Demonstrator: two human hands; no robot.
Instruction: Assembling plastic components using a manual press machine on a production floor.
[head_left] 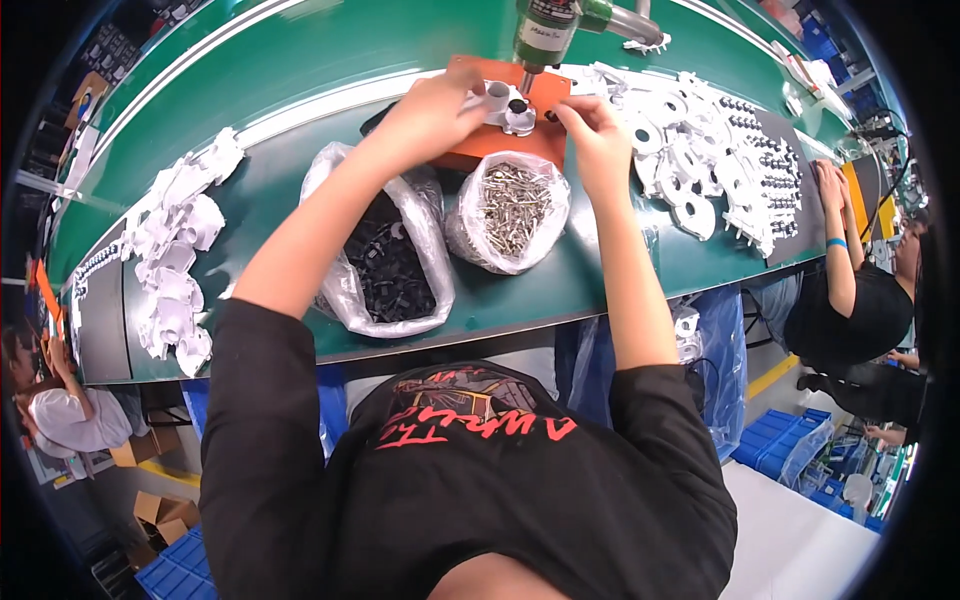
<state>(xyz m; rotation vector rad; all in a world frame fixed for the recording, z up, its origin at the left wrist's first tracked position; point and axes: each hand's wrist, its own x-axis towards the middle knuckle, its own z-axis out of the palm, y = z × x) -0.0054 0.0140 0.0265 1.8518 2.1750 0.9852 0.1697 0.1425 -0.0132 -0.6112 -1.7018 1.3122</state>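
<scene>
An orange fixture block lies on the bench under a green press with a metal rod pointing down. On the block sits a white plastic part with a round black piece in it. My left hand is closed at the part's left end; its fingertips are slightly blurred. At the block's right edge, my right hand has thumb and forefinger pinched beside a small dark round piece. Whether that piece is between the fingertips is unclear.
In front of the block stand a bag of metal screws and a bag of small black parts. White plastic parts lie piled at left and right, beside rows of small black-and-white pieces. Other people sit at both sides.
</scene>
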